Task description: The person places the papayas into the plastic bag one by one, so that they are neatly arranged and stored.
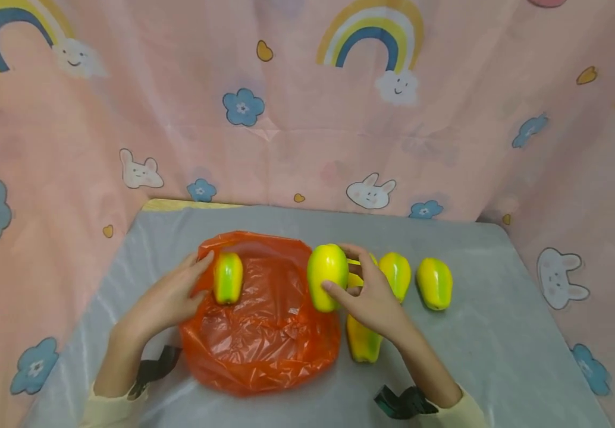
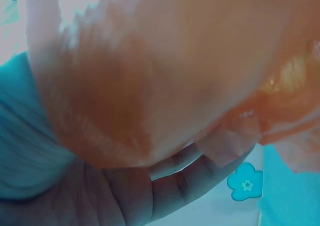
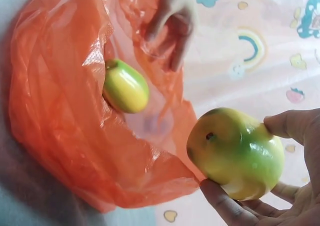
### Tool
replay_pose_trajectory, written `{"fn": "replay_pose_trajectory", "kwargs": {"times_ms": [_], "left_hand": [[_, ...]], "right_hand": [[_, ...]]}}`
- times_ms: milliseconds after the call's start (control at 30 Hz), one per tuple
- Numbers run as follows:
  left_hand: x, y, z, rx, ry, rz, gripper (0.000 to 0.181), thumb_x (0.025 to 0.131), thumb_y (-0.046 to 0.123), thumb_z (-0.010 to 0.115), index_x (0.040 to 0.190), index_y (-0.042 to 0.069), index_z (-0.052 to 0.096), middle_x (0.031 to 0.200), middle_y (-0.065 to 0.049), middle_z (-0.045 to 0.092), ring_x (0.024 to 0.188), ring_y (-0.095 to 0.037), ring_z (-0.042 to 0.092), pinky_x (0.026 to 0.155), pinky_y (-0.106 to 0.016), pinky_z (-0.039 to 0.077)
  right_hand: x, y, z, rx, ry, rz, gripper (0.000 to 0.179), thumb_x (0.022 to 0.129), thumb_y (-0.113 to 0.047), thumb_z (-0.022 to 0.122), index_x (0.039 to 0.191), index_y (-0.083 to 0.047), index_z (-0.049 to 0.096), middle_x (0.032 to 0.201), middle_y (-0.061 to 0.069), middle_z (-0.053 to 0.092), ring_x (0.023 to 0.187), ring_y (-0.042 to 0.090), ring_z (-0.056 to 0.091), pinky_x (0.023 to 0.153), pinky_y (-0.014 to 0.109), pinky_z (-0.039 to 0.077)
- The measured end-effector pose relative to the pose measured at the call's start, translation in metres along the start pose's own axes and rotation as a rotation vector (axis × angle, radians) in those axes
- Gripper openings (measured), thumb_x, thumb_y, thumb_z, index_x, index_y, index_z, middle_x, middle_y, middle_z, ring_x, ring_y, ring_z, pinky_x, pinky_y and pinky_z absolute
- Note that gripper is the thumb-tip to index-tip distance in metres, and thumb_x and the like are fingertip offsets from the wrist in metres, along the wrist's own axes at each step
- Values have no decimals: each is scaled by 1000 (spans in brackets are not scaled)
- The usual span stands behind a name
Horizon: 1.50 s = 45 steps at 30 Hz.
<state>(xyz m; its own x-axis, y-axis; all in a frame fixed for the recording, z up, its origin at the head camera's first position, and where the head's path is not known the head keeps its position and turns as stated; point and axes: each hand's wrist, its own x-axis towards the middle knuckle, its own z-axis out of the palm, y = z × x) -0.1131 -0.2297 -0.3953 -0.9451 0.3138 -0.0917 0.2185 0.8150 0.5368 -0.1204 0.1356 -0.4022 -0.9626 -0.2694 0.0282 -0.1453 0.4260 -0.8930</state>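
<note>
An orange-red plastic bag (image 1: 264, 333) lies with its mouth spread wide. One yellow-green papaya (image 1: 228, 278) sits inside it near the left rim, also visible in the right wrist view. My left hand (image 1: 170, 294) holds the bag's left rim, fingers beside that papaya; film hides part of the hand in the left wrist view. My right hand (image 1: 369, 291) grips a second papaya (image 1: 328, 277) between thumb and fingers, raised at the bag's right rim. In the right wrist view this held papaya (image 3: 237, 153) shows its end with a small dark spot.
Right of the bag lie more papayas: one below my right hand (image 1: 364, 342), one behind it (image 1: 396, 274), one farther right (image 1: 435, 283), and another partly hidden by the hand. A grey cloth (image 1: 500, 356) covers the table. A pink patterned curtain (image 1: 286, 148) hangs behind and at the sides.
</note>
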Motion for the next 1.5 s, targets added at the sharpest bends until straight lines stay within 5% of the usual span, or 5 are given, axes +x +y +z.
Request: {"fn": "replay_pose_trajectory", "kwargs": {"times_ms": [433, 700, 867, 1200, 1500], "left_hand": [[-1, -4, -2, 15, 39, 41, 74, 93, -3, 69, 160, -6, 37, 166, -30, 38, 146, -51, 48, 112, -66, 49], [-2, -3, -4, 47, 67, 70, 75, 91, -4, 69, 159, -8, 38, 164, -32, 40, 139, -50, 55, 109, -65, 52], [0, -2, -3, 31, 51, 68, 74, 91, -6, 66, 159, -7, 38, 163, -30, 42, 141, -48, 53, 111, -65, 51], [-1, 0, 0, 5, 24, 36, 76, 90, -8, 65, 161, -5, 37, 167, -29, 36, 148, -51, 46, 113, -67, 48], [0, -1, 2, 14, 40, 63, 75, 89, -9, 65, 159, -7, 38, 162, -29, 44, 137, -49, 56, 107, -65, 53]], "right_hand": [[16, -27, 28, -144, -28, -77, 76, 92, -28, 81, 154, -12, 41, 152, 11, 51, 134, 33, 56, 88, 42, 64], [29, -41, 44, -193, -67, -108, 77, 93, -36, 80, 156, -13, 41, 147, 8, 53, 123, 25, 57, 83, 34, 60], [36, -41, 55, -203, -116, -133, 75, 93, -34, 80, 155, -13, 42, 146, 7, 55, 122, 23, 58, 94, 40, 60], [55, -42, 74, -279, -209, -108, 76, 96, -38, 75, 157, -12, 38, 153, 10, 51, 123, 23, 60, 102, 43, 60], [72, -42, 83, -280, -257, -72, 75, 98, -37, 73, 157, -9, 37, 152, 14, 51, 119, 25, 61, 99, 41, 61]]}}
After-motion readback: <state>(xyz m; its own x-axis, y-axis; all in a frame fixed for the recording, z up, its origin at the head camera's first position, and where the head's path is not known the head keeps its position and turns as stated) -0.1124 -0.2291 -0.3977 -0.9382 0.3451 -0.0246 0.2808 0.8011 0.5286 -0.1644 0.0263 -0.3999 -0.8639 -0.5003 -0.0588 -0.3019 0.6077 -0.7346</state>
